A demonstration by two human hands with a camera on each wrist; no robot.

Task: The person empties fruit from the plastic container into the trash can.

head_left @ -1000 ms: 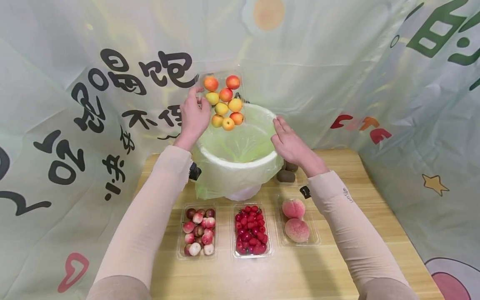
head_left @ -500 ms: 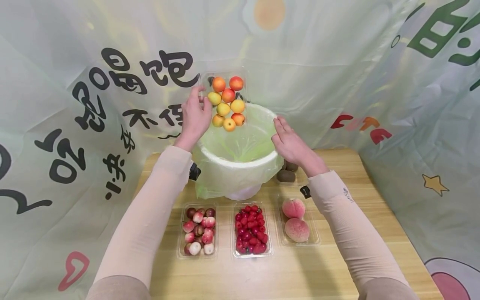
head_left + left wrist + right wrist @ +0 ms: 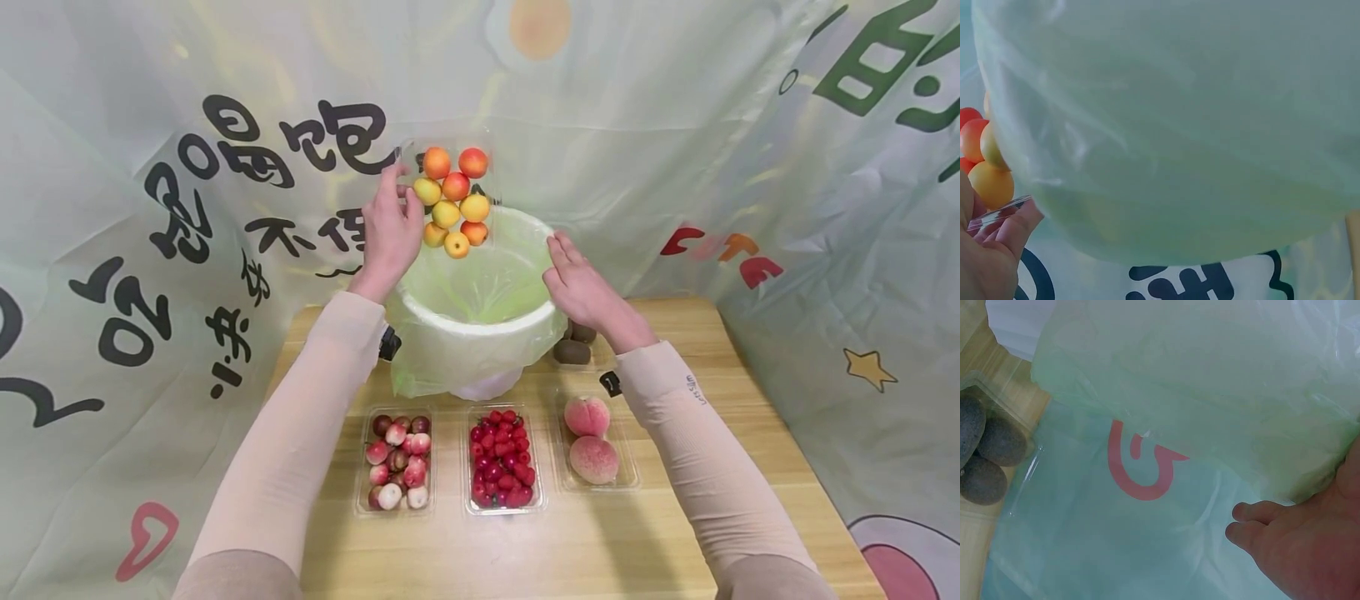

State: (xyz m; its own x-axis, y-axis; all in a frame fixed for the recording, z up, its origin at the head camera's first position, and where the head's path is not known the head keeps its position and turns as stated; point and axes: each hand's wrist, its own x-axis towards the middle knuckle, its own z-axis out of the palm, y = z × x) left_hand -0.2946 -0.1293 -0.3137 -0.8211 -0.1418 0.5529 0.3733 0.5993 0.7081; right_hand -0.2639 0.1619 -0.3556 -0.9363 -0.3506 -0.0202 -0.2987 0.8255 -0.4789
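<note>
My left hand (image 3: 392, 232) pinches the left edge of a clear plastic box (image 3: 1001, 212), raised at the far left of the bin in the head view. Small red, orange and yellow fruits (image 3: 446, 214) lie inside it. Below and beside it stands a white bin (image 3: 480, 328) lined with a pale green plastic bag (image 3: 427, 379). Against the right side of the bin's rim rests my right hand (image 3: 581, 283), its fingers fairly straight. In the right wrist view, part of that hand is hidden by the frame edge and the bag.
Nearer on the wooden table (image 3: 495, 558) lie clear boxes of pink and dark round fruits (image 3: 397, 462), red berries (image 3: 502, 458) and two peaches (image 3: 592, 460). A box of brown oval fruits (image 3: 573, 352) sits right of the bin. A printed cloth (image 3: 645, 142) encloses the table.
The box of fruits has shifted slightly right, then up a little. Upper fruits inside it have moved right. My right hand and the bin have stayed in place.
</note>
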